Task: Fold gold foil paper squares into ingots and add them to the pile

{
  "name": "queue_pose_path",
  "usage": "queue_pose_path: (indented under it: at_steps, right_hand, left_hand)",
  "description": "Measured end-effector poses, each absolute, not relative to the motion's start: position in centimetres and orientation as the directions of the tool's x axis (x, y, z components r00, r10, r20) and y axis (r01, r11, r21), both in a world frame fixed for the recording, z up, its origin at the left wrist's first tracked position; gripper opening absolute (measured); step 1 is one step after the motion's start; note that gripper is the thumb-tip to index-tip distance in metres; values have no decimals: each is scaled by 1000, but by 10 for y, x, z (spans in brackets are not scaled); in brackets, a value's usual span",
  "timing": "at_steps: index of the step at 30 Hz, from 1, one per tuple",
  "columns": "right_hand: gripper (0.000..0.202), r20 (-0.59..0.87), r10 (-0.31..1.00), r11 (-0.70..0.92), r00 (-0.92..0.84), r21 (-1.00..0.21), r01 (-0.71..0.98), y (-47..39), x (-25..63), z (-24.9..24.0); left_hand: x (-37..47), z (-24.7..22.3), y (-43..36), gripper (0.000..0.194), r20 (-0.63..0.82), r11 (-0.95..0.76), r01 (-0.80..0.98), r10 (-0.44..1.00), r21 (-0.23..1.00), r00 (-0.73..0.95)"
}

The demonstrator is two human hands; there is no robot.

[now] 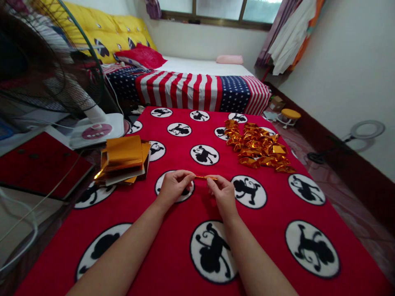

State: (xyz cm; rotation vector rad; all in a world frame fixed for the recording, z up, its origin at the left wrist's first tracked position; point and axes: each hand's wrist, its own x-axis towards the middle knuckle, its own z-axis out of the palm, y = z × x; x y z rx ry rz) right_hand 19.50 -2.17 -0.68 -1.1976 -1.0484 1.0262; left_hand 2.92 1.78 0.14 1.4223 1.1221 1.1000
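A thin folded strip of gold foil paper (201,177) is stretched between my two hands, just above the red cloth with monkey prints (205,207). My left hand (175,187) pinches its left end between thumb and fingers. The right end is pinched in my right hand (222,192). Beyond my left hand, at the left edge of the cloth, lies a stack of gold and white paper sheets (125,158). Several folded shiny gold pieces (254,146) are grouped at the far right of the cloth.
A fan (95,127) stands on the left, near a dark red panel (40,164). Behind the cloth is a bed with a striped and starred cover (188,90). A small yellow-topped stool (290,114) and a ring-shaped stand (367,129) are on the right.
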Motion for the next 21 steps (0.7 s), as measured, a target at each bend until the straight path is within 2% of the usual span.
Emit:
queue_pose_path:
  at_steps: [10,21]
  right_hand:
    - [23,60,974,65,219,-998,-15,-24,195,-2]
    - [25,35,971,48,235,-998,-49,-24,194,-4]
  left_hand:
    - [30,-5,18,24,132,-155,127,976,980,170]
    - [30,-7,20,31,124,-140,80,976,987,179]
